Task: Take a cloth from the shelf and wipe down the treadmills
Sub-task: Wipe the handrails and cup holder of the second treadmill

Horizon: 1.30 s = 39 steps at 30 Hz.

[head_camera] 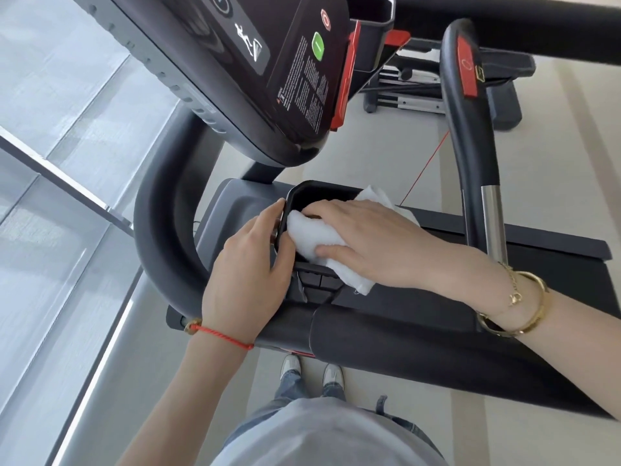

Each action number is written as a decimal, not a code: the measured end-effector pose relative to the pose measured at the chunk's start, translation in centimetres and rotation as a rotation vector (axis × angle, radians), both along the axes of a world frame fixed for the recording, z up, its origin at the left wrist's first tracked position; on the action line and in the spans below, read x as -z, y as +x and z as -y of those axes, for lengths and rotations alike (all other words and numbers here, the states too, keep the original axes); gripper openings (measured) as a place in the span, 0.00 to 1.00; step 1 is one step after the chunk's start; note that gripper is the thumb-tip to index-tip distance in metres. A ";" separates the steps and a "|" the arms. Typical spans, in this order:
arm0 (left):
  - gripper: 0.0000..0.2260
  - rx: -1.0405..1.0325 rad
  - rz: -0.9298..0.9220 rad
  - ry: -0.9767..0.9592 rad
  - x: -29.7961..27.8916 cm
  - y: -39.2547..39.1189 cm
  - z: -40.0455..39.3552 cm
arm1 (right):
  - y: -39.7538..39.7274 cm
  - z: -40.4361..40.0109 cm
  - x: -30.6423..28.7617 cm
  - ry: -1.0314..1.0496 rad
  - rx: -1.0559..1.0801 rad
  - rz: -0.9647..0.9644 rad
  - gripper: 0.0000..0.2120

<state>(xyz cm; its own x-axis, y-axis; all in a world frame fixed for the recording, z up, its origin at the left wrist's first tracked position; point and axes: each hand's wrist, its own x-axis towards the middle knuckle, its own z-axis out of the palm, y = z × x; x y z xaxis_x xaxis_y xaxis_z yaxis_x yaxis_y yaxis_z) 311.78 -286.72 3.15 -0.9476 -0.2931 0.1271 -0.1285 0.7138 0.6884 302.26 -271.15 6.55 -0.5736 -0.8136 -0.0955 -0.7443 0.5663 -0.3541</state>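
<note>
On the treadmill (386, 344), the console (302, 72) carries a green button, a red button and small white print too fine to read. Below the console, the right hand (376, 243) presses a white cloth (312, 237) into the black tray (302, 196), fingers flat; the left hand (248, 264) grips the tray's rim. Pale floor (403, 146), glass wall at left

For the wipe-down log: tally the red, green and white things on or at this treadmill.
Red: 3 – stop button, safety-key clip, handrail label
Green: 1 – start button
White: 1 – cloth under the right hand
Total: 5
</note>
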 end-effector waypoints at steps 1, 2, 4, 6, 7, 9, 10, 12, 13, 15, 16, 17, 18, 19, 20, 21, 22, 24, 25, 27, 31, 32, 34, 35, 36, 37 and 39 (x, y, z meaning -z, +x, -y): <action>0.19 0.000 -0.012 0.004 0.0 0.0 0.0 | 0.1 -0.1 -0.1 -0.010 0.006 0.020 0.15; 0.19 0.002 -0.024 0.010 -0.1 0.1 0.1 | 0.2 -0.4 -0.2 -0.021 0.016 0.031 0.14; 0.17 0.004 -0.044 0.027 -0.1 0.3 0.2 | 0.6 -1.0 -0.5 -0.015 0.026 0.031 0.14; 0.17 0.002 -0.051 0.029 -0.2 0.3 0.3 | 1.0 -1.2 -0.7 0.003 0.011 0.008 0.20; 0.17 0.001 -0.050 0.028 -0.2 0.3 0.4 | 1.1 -1.2 -0.8 0.008 0.008 -0.008 0.22; 0.17 -0.001 -0.046 0.022 -0.3 0.3 0.4 | 1.2 -1.4 -0.9 0.011 0.007 -0.030 0.26; 0.17 0.000 -0.044 0.025 -0.3 0.3 0.4 | 1.2 -1.6 -1.0 0.008 0.007 -0.031 0.27; 0.16 -0.002 -0.041 0.044 -0.3 0.3 0.4 | 1.1 -2.0 -1.2 -0.018 0.011 -0.024 0.30; 0.16 -0.003 -0.040 0.051 -0.3 0.2 0.5 | 1.0 -2.1 -1.2 -0.037 0.015 -0.025 0.31; 0.16 -0.007 -0.038 0.056 -0.3 0.2 0.5 | 0.8 -2.3 -1.1 -0.052 -0.005 -0.055 0.31; 0.16 -0.007 -0.036 0.052 -0.3 0.2 0.5 | 0.6 -2.3 -1.0 -0.049 -0.031 -0.076 0.29; 0.16 -0.006 -0.035 0.046 -0.3 0.2 0.5 | 0.3 -2.3 -0.9 -0.033 -0.069 -0.098 0.28; 0.16 -0.006 -0.036 0.042 -0.3 0.3 0.5 | -0.1 -2.4 -0.8 -0.003 -0.121 -0.128 0.27; 0.17 -0.006 -0.036 0.040 -0.3 0.3 0.5 | -0.7 -2.5 -0.6 0.027 -0.181 -0.168 0.26; 0.17 -0.008 -0.032 0.039 -0.3 0.3 0.5 | -1.3 -2.6 -0.4 0.045 -0.240 -0.206 0.26; 0.17 -0.011 -0.028 0.036 -0.3 0.4 0.5 | -1.9 -2.6 -0.2 0.055 -0.291 -0.230 0.26; 0.17 -0.012 -0.025 0.032 -0.3 0.4 0.5 | -2.4 -2.5 -0.1 0.061 -0.332 -0.243 0.26; 0.17 -0.010 -0.023 0.025 -0.3 0.4 0.5 | -3.4 -2.3 0.0 0.070 -0.396 -0.264 0.25; 0.18 -0.009 -0.023 0.026 -0.3 0.4 0.5 | -3.8 -2.2 -0.1 0.083 -0.420 -0.276 0.25; 0.18 -0.003 -0.016 0.028 -0.3 0.4 0.4 | -4.2 -1.9 -0.2 0.107 -0.446 -0.288 0.24; 0.19 0.008 -0.006 0.006 -0.4 0.5 0.4 | -3.2 -2.2 -0.3 0.120 -0.410 -0.264 0.23; 0.19 0.009 -0.005 0.006 -0.4 0.5 0.4 | -2.6 -2.5 -0.3 0.101 -0.378 -0.234 0.23; 0.18 0.006 -0.004 0.003 -0.4 0.5 0.5 | -1.6 -3.1 -0.3 0.058 -0.313 -0.187 0.23; 0.18 0.005 -0.008 0.005 -0.4 0.4 0.5 | -1.2 -3.4 -0.2 0.040 -0.283 -0.163 0.22; 0.18 0.005 -0.014 0.009 -0.4 0.4 0.4 | -0.7 -3.9 -0.1 0.013 -0.255 -0.132 0.21; 0.18 0.005 -0.020 0.013 -0.4 0.4 0.4 | -0.2 -4.3 0.1 -0.029 -0.228 -0.105 0.21; 0.18 0.003 -0.032 0.017 -0.3 0.4 0.4 | 0.9 -5.1 0.6 -0.130 -0.155 -0.084 0.20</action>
